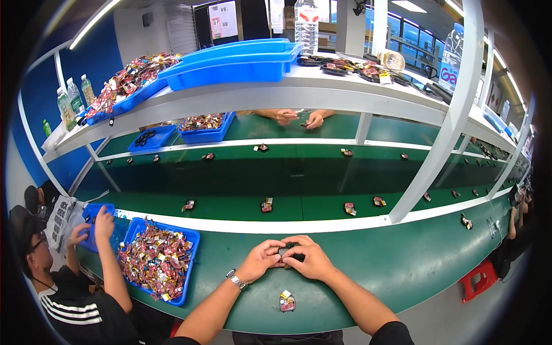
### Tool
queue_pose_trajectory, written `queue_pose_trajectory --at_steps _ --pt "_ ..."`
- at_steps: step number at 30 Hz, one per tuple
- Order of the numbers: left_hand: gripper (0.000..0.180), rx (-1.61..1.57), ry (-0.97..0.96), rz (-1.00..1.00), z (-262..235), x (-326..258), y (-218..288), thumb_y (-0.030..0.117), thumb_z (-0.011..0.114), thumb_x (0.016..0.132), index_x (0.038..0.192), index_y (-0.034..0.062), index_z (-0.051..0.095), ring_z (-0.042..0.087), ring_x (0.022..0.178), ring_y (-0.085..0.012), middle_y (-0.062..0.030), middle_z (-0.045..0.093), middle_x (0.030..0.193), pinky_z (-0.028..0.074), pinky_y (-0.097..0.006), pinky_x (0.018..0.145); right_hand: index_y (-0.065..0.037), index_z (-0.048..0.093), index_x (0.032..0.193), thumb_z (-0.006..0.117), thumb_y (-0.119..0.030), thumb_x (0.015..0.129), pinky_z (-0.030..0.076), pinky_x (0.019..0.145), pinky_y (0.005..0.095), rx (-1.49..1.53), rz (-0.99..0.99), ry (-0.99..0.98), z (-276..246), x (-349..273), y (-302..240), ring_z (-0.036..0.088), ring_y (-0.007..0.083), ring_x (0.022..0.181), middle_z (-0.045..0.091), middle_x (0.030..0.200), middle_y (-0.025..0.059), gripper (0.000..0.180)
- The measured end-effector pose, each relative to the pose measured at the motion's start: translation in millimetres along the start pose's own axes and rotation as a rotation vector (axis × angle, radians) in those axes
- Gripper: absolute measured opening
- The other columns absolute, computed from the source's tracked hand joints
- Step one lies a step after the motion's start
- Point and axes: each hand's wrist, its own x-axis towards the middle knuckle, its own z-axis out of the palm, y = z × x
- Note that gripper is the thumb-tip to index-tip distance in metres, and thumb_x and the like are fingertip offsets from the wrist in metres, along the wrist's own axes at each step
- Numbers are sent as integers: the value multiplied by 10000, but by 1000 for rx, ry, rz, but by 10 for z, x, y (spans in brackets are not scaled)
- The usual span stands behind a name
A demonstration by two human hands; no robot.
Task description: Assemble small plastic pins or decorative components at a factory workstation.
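Both hands are together above the green worktop (230, 305), in front of me. My left hand (261, 260), with a metal watch on its wrist, has fingers and thumb closed on one side of a small black plastic part (291, 253). My right hand (307, 257) grips the same part from the other side. Fingers cover much of it, and a bit of yellow shows underneath. Nearer to me lies a small assembly (286, 302) with a red board, a black edge and a white-and-yellow tag, touched by neither hand.
Left of my hands stands a blue bin (192, 267) heaped with red-and-yellow small parts. A co-worker (69, 287) reaches over a smaller blue tray (109, 208). Small assemblies (267, 205) sit spaced along the green conveyor belt (322, 198) beyond the white rail. A white post (425, 155) rises at right.
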Motion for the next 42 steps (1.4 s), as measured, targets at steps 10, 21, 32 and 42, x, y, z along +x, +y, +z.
queue_pose_trajectory --at_steps 10,21,32,42 --pt "303 -8 38 -11 -13 4 -22 89 512 1003 1302 63 477 597 1096 -138 -68 597 1212 515 -305 937 -93 749 937 728 -128 812 489 954 380 -5 37 225 222 -39 -13 561 277 1156 648 1202 60 131" --pt "264 -18 63 -4 -9 28 -84 103 502 1012 1273 62 492 604 1093 -139 -73 616 1191 522 -307 921 -114 759 970 715 -126 824 483 953 377 51 126 263 299 -75 30 581 278 1117 668 1169 50 153" --pt "261 -54 61 36 -70 -10 -70 83 527 993 1249 46 492 601 1134 -199 -130 596 1266 508 -355 960 -102 733 1020 711 -77 802 469 981 399 1 -23 225 282 -49 -89 544 298 1168 615 1259 61 220" --pt "264 -166 15 4 -54 2 -65 117 553 991 1244 58 506 586 1161 -204 -123 587 1282 497 -378 980 -85 735 963 719 -22 759 511 912 369 -75 -72 318 261 -52 -80 562 285 1136 637 1188 80 214"
